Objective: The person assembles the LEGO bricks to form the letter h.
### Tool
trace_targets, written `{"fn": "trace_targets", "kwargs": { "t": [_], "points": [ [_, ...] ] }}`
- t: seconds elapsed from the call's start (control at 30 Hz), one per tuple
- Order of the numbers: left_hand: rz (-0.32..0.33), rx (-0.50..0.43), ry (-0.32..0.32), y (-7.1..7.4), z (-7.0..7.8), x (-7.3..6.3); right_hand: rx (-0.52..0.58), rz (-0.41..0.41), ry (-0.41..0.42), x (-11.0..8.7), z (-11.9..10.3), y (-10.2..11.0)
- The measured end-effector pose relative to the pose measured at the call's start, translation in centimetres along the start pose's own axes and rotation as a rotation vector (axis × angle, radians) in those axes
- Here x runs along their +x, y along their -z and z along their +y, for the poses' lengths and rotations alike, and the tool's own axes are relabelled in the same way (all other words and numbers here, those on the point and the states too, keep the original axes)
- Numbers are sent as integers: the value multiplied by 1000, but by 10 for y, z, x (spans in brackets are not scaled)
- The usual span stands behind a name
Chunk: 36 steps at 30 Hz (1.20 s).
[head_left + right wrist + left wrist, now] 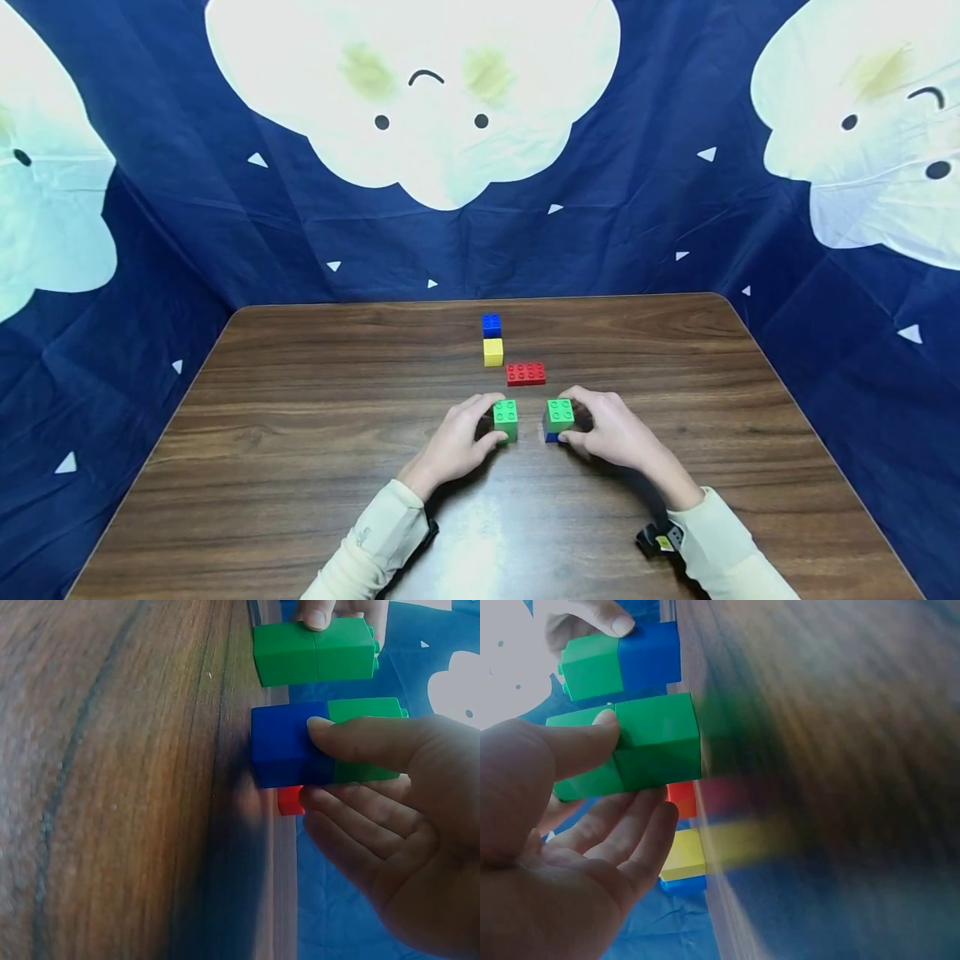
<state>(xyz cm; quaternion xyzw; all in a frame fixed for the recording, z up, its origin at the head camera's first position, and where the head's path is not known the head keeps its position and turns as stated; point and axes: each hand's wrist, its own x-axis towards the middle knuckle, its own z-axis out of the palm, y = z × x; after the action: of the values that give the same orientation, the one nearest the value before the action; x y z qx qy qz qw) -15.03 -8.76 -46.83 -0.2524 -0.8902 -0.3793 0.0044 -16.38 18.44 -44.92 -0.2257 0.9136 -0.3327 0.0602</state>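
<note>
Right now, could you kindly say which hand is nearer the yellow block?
Left: the left hand is in front of the yellow block, slightly leftward; the right hand is farther off, front-right.

The right hand [420, 844] pinches a blue-and-green block stack [311, 766]

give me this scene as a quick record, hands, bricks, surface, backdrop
left hand: pinches an upright all-green stack of two bricks
right hand: pinches an upright green-over-blue stack
stack contact: none, a gap between them
red brick: on the table, beyond the stacks
yellow brick: farther back than the red
blue brick: farthest back
surface: wooden table
backdrop: dark blue cloth with white clouds
</note>
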Motion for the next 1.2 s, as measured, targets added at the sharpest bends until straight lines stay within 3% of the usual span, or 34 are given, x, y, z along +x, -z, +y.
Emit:
{"fn": "trace_targets", "kwargs": {
  "t": [0.2,0.37,0.5,0.7,0.87,1.03,1.2],
  "points": [
    [1,19,-6,-1,-1,2,-15,-83,35,2,3,5],
    [-19,33,7,-1,-1,4,-75,-175,20,2,4,22],
    [-19,45,5,0,-2,5,-84,-134,27,9,6,38],
    [-17,45,6,0,-3,4,-140,27,108,38,4,60],
    [-13,34,-8,0,-4,5,-158,87,134,69,-3,68],
    [-11,34,-2,-1,-4,5,-152,51,140,98,-4,62],
    [-7,41,-5,-2,-3,5,-138,-68,155,117,-3,49]
  ]
}}
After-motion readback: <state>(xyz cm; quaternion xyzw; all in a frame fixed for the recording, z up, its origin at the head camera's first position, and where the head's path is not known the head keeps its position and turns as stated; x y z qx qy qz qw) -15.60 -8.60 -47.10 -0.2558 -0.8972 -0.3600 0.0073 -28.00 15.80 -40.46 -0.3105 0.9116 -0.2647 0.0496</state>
